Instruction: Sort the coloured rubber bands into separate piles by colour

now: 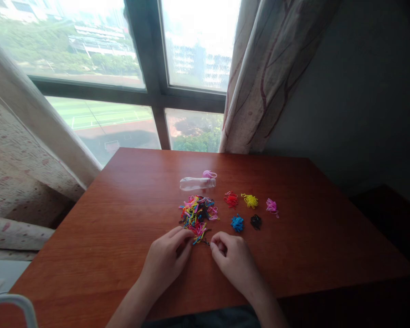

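A heap of mixed-colour rubber bands (196, 210) lies in the middle of the table, with a small cluster of bands (200, 232) at its near side. My left hand (166, 257) rests against that cluster, thumb and fingers closed; what they hold, if anything, is hidden. Just right of it, my right hand (234, 262) pinches the end of a black rubber band (206, 243). To the right lie sorted piles: red bands (231, 199), yellow bands (250, 200), pink bands (272, 206), blue bands (237, 223) and black bands (256, 222).
Behind the heap a clear plastic bottle (197, 183) lies on its side, a pink cap with a loop (209, 174) beside it. The brown wooden table (123, 228) reaches a window with curtains (259, 77). A white curved rail (13, 298) shows at lower left.
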Action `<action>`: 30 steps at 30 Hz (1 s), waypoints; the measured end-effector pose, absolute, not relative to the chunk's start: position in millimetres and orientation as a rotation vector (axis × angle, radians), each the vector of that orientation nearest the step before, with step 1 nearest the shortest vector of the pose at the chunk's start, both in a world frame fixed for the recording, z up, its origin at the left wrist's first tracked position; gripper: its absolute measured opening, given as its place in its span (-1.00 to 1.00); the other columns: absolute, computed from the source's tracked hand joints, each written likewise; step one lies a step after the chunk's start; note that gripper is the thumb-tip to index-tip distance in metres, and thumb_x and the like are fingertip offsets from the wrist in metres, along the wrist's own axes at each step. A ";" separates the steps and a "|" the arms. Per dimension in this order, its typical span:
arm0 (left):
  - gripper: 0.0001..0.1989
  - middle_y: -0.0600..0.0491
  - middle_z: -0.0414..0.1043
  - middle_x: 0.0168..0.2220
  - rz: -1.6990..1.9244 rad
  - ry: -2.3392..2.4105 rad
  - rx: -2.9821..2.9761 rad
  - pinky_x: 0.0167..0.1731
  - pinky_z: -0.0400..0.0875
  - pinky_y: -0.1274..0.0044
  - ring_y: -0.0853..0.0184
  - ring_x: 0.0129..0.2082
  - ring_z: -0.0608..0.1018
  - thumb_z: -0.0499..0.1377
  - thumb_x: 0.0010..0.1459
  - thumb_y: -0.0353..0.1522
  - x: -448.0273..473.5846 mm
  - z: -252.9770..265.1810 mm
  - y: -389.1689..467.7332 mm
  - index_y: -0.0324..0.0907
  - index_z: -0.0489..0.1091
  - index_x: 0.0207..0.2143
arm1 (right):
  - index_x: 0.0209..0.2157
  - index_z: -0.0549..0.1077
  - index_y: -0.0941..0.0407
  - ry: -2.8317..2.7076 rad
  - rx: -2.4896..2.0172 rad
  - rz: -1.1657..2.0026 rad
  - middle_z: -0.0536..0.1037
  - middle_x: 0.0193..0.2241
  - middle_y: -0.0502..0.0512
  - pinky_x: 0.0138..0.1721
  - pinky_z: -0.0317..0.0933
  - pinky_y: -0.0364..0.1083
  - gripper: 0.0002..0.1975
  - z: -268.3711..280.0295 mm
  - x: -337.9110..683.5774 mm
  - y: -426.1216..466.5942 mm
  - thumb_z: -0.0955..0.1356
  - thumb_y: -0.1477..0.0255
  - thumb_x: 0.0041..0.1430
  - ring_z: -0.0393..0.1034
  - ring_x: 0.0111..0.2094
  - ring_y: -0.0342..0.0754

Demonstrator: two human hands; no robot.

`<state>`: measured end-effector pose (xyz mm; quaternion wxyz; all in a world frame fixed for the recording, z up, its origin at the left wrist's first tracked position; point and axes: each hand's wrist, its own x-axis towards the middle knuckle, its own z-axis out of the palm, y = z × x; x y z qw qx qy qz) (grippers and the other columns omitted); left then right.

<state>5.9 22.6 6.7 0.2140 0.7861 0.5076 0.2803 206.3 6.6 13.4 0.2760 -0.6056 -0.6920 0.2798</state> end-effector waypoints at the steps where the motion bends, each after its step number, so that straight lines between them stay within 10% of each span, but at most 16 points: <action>1: -0.85 0.08 0.51 -0.33 0.782 1.407 2.181 -0.40 0.37 0.59 0.37 -0.40 0.53 0.08 0.24 -0.41 5.8 6.5 22.5 -0.09 0.45 -0.24 | -0.47 0.46 0.09 -1.835 -1.603 0.794 0.40 -0.64 -0.08 -0.50 0.01 -0.18 -0.84 14.3 206.1 7.0 0.29 0.50 0.15 0.30 -0.57 -0.14; 30: -0.86 0.07 0.47 -0.32 0.702 1.528 2.180 -0.40 0.34 0.59 0.36 -0.38 0.52 0.09 0.26 -0.35 5.9 1.6 23.8 -0.09 0.46 -0.25 | -0.43 0.41 0.13 -1.509 -1.457 1.154 0.33 -0.58 -0.08 -0.53 0.02 -0.21 -0.76 19.2 215.4 1.1 0.28 0.30 0.24 0.20 -0.55 -0.17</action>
